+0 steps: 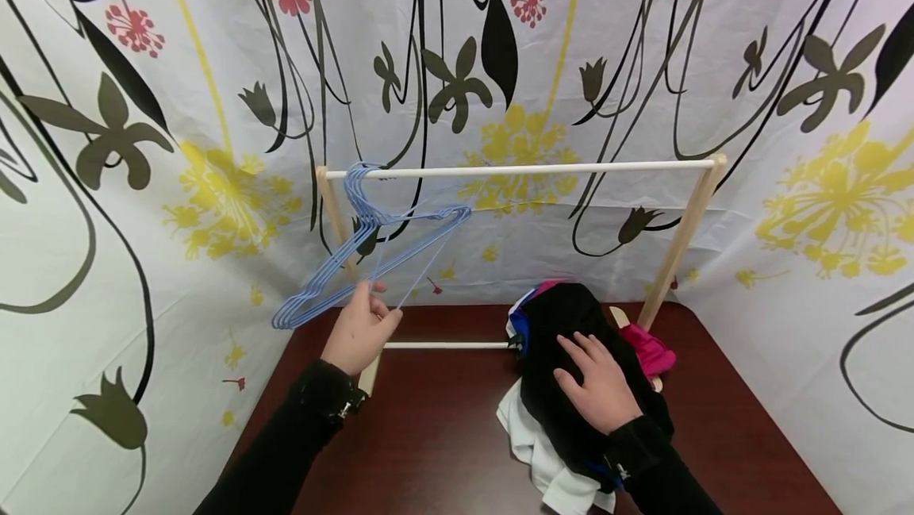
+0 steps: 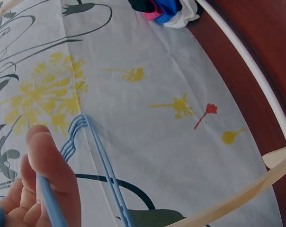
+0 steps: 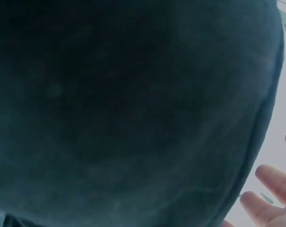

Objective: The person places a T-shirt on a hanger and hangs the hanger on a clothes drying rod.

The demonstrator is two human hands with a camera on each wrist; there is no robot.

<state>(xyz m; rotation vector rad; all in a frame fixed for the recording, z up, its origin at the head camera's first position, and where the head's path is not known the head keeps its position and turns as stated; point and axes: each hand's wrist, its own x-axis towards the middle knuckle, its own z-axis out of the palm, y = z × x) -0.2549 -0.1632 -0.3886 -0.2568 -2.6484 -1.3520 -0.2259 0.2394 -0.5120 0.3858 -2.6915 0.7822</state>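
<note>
Your left hand (image 1: 359, 332) is raised at the near left of the low wooden garment rack with its white top rod (image 1: 521, 170), and its fingers (image 2: 48, 165) are curled around the bottom wire of one hanger in the bunch of thin blue wire hangers (image 1: 357, 261). In the left wrist view that blue wire runs between your thumb and bent fingers, so the hand is clamped on it. The hangers hook over the far left end of the rod, just beside the left wooden upright, and swing out tilted toward you and to the left. Your right hand (image 1: 600, 388) lies flat with fingers spread and relaxed on the black garment (image 1: 564, 324) that tops the heap of clothes (image 1: 543, 451) on the dark red-brown table (image 1: 443, 436); it presses the cloth rather than gripping it. In the right wrist view, dark fabric (image 3: 133, 113) fills nearly the whole picture, with straight fingertips (image 3: 271, 177) at the lower right edge. The heap sits at the right of the table, against the foot of the rack's right upright, with white cloth at its near edge and pink and blue cloth showing at its far side. A flower-printed white curtain (image 1: 785, 63) hangs all around behind the rack.
</note>
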